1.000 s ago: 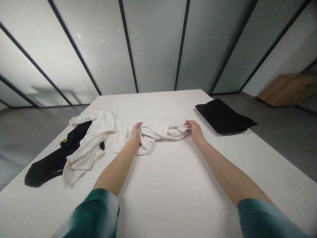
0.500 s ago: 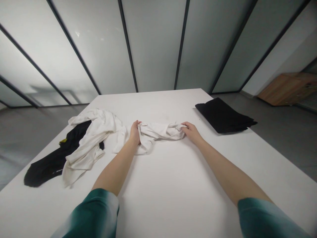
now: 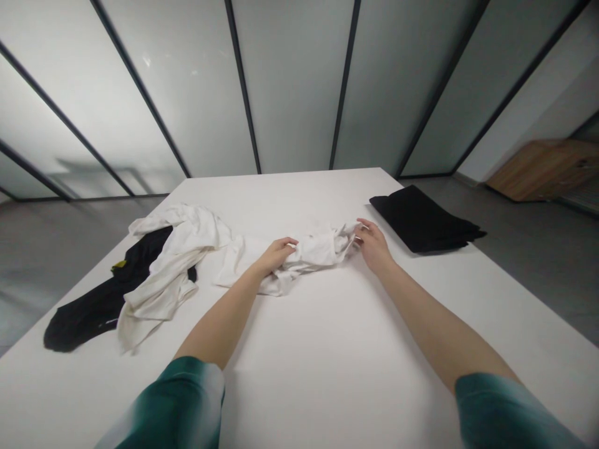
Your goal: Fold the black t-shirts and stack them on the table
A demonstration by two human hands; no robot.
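Note:
A crumpled white garment (image 3: 321, 249) lies across the middle of the table, bunched toward its right end; its exact kind cannot be made out. My left hand (image 3: 276, 255) is on its left-middle part, fingers bent over the cloth and closed on it. At the right end, my right hand (image 3: 373, 246) pinches the gathered fabric, slightly raised from the table. The garment's left part spreads flatter, partly behind my left hand and wrist.
On the left of the white table (image 3: 337, 362), another white garment (image 3: 187, 240) lies loosely over a black garment (image 3: 93, 312) with a small yellow patch. Folded black cloth (image 3: 421, 218) rests near the right edge. Frosted panels (image 3: 290, 87) stand beyond the table.
My left hand has moved right, from the white garment's left end onto its middle. My right hand has shifted slightly right, drawing the cloth's end with it.

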